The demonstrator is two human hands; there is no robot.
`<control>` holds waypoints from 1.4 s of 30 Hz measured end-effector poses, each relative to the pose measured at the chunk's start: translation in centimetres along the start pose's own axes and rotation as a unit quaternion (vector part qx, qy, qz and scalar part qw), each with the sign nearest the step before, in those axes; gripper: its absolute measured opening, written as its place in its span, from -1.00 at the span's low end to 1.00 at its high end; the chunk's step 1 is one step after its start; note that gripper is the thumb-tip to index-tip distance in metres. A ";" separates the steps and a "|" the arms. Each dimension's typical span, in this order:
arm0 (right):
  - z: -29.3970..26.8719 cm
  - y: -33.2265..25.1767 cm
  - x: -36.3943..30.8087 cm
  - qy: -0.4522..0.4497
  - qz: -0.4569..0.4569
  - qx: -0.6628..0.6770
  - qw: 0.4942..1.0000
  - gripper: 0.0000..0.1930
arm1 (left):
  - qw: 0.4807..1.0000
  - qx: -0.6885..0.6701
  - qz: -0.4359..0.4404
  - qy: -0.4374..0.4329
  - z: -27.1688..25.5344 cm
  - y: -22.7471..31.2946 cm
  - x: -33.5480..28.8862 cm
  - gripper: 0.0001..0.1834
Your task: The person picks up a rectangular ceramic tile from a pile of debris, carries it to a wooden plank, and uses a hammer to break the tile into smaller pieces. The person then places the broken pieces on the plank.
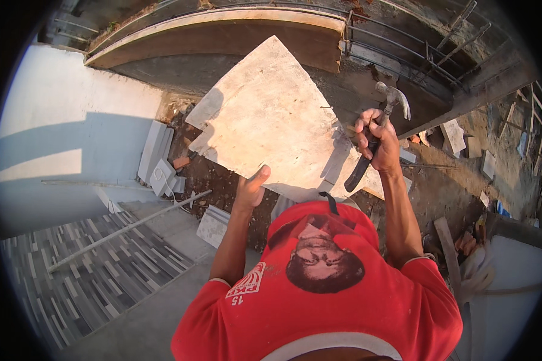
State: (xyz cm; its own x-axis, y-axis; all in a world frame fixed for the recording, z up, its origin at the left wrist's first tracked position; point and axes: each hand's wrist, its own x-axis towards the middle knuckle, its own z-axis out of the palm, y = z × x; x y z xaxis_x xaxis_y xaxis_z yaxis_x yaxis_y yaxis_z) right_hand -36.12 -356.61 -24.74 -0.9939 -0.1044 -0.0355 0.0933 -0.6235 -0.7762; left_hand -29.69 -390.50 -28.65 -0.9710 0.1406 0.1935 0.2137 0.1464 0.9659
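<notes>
A pale, dusty wooden board [271,114] is spread in front of me, its left side cut with a jagged step. My left hand [252,188] grips the board's near edge, thumb on top and the other fingers hidden beneath. Over the board's right side, my right hand [382,141] is closed around a claw hammer [395,99] with a dark handle. The hammer's metal head points up and away, and the handle's end slants down toward the board. A thin dark nail-like bit [326,107] shows near the board's right edge.
Beyond the board runs a long curved concrete form [223,37] with steel rebar [403,57] at the right. White slabs [156,153] lean at the left by a pale wall [48,90]. A pole [129,230] crosses striped tiling. Rubble and wood scraps [454,137] lie right.
</notes>
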 end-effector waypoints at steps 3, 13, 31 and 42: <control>0.5 0.1 0.1 0.028 0.022 -0.040 0.999 -0.71 | 0.994 -0.069 -0.080 -0.017 0.5 0.1 0.6 -0.63; 5.2 -1.0 1.6 0.112 -0.095 -0.416 0.897 -0.66 | 0.950 -0.273 -0.147 -0.026 1.4 0.2 1.4 -0.36; 10.1 4.2 -0.8 0.017 -0.099 -0.502 0.859 -0.79 | 0.915 -0.074 -0.342 0.199 -1.1 -2.0 -6.6 -0.42; 10.1 11.8 -2.4 -0.035 -0.018 -0.485 0.874 -0.74 | 0.975 0.017 -0.168 0.144 -8.5 13.0 -3.8 -0.20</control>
State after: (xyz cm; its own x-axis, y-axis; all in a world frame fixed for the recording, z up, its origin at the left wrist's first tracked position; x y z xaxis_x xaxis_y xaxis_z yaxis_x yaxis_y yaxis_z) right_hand -32.05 -371.56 -27.41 -0.9861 -0.1657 0.0112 -0.0644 0.3193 -0.9455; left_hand -24.10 -397.46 -15.37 -0.9757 -0.2007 -0.0879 -0.1229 0.1690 0.9779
